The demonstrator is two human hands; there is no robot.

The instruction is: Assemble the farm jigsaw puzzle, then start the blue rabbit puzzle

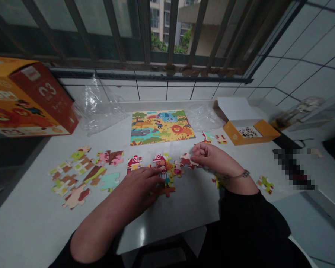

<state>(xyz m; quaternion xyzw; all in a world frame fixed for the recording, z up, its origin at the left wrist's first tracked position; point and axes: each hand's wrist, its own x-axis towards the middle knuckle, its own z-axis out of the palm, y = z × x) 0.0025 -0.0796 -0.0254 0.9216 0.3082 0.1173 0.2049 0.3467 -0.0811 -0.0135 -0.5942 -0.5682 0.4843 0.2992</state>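
Note:
My left hand (143,184) lies over a partly joined cluster of puzzle pieces (167,175), with its fingers stretched out on them. The cluster shows a red barn and a figure in blue, and my hand hides its left side. My right hand (206,154) is closed, thumb and forefinger pinching a brown-and-white puzzle piece (185,159) just right of the cluster. Another red barn piece (134,160) lies beyond my left hand. More loose pieces (208,137) sit past my right hand, and a yellow-green piece (218,181) shows under my right wrist.
Many loose pieces (75,195) spread over the left of the white table (184,208). Behind are a picture board (162,126) with animals, clear plastic bags (96,108), a large orange box (44,100) and an opened yellow box (249,134). One piece (265,185) lies far right.

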